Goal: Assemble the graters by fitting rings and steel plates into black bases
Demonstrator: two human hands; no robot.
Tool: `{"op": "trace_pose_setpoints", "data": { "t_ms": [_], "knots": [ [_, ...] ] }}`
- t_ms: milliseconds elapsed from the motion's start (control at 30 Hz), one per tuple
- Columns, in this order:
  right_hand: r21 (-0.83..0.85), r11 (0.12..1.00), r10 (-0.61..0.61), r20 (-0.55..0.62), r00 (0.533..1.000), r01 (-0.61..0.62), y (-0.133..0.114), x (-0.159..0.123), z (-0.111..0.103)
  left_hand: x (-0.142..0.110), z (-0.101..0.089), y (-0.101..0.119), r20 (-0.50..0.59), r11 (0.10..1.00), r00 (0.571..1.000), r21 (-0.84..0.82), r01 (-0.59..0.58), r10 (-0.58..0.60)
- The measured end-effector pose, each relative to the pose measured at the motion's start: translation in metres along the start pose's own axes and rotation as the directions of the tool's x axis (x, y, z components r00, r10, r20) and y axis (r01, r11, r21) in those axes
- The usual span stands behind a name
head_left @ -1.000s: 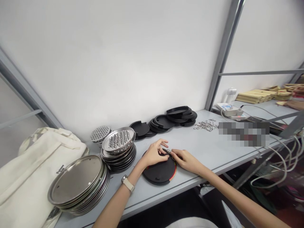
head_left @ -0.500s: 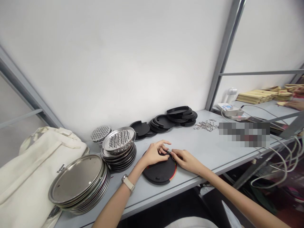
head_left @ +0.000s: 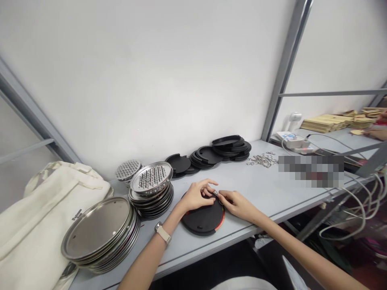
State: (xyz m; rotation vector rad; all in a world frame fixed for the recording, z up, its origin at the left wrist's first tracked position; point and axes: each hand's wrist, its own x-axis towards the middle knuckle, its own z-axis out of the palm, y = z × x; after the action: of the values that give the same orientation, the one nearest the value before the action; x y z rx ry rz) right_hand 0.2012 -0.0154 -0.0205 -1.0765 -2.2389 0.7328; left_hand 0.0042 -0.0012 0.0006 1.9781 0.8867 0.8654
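A black round disc [head_left: 202, 219] lies on the bench in front of me, with a red and yellow strip along its right edge and a small hole near its front. My left hand [head_left: 198, 195] bends over the disc's far edge, thumb on the face, index finger stretched out and the other fingers curled. My right hand [head_left: 237, 204] is closed in a pinch on a small metal clip [head_left: 215, 193] at that far edge, close to the left fingertips. Its exact shape is mostly hidden by the fingers.
Round metal plates [head_left: 99, 229] are stacked at left beside a cream bag [head_left: 45, 217]. Perforated grater discs [head_left: 151, 178] top another stack. Black round holders [head_left: 208, 155] and loose metal clips [head_left: 262, 160] lie at the back. Cables [head_left: 363, 225] hang at right, where another person's hand [head_left: 376, 133] shows.
Both my hands keep nearly the same place at the disc's far edge. At far right, the other person's hand has shifted slightly.
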Motion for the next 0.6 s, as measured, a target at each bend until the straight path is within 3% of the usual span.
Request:
{"op": "trace_pose_setpoints", "data": {
  "t_ms": [333, 600],
  "knots": [
    [0.017, 1.0, 0.016, -0.002, 1.0, -0.016, 0.0006, 0.0, 0.0008, -0.0002, 0.0001, -0.0005, -0.006, 1.0, 1.0, 0.001, -0.003, 0.003],
    [0.186, 0.98, 0.084, -0.046, 0.995, -0.074, 0.0076, 0.003, -0.0017, 0.0, -0.0009, 0.0025, -0.021, 1.0, 1.0, 0.015, 0.007, -0.007]
  ]
}}
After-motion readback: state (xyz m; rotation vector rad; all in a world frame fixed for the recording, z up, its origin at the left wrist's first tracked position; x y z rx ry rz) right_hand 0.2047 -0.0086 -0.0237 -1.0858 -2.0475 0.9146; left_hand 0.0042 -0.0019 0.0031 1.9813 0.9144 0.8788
